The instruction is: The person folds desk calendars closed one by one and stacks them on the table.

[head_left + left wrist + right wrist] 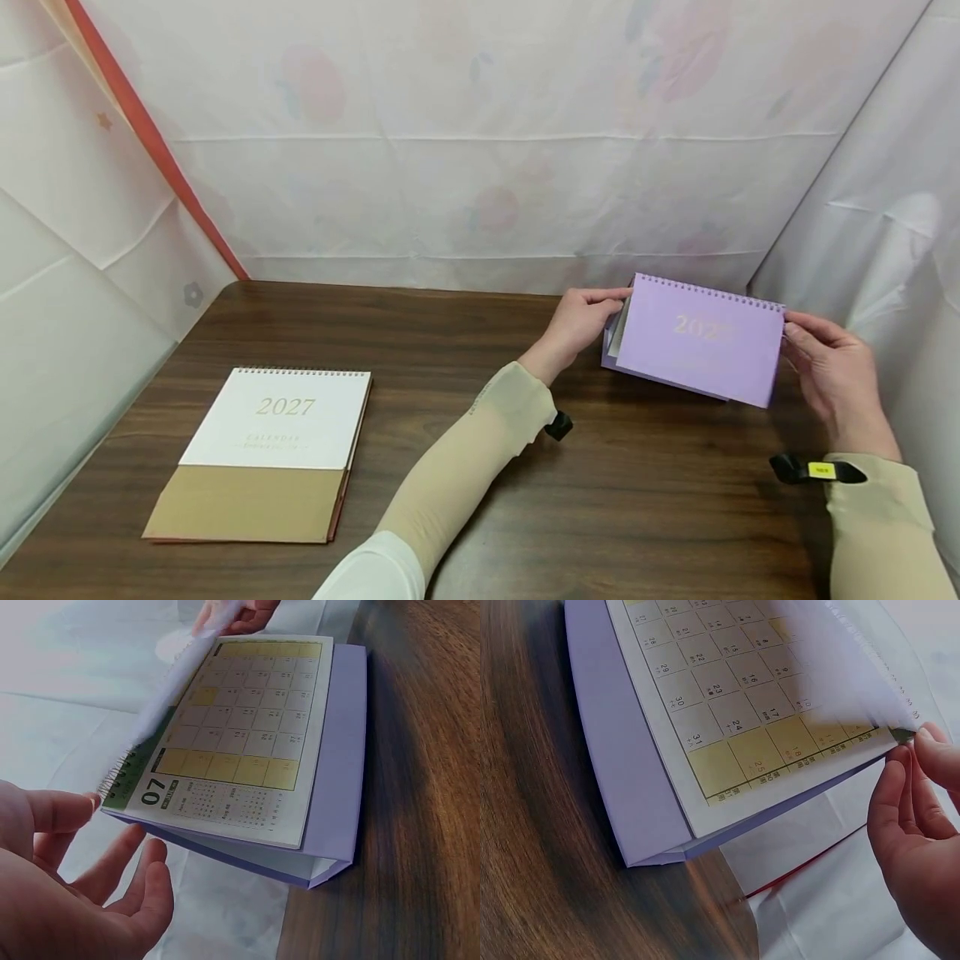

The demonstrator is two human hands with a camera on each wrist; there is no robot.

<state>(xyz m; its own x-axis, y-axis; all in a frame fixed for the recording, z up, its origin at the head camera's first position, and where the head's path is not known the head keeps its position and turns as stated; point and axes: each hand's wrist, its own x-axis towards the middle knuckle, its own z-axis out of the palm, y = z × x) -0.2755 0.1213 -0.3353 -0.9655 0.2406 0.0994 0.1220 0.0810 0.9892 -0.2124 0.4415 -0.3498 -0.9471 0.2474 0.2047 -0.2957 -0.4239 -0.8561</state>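
A purple spiral-bound desk calendar [701, 358] marked with gold digits is at the right rear of the table, its cover slanting toward me. My left hand [572, 327] holds its upper left corner, thumb and fingertips around the end of the spiral. At the upper right corner, my right hand [838, 367] pinches the edge between thumb and fingers. Both wrist views show a July page [240, 727] on the purple stand [604, 735], with the lilac cover [176, 682] lifted off it and blurred. In the left wrist view the page carries a large 07.
A second desk calendar [277, 425], white with 2027 in gold and a tan lower part, stands at the left of the dark wood table [600, 508]. White curtains [450, 200] hang behind the table and at both sides.
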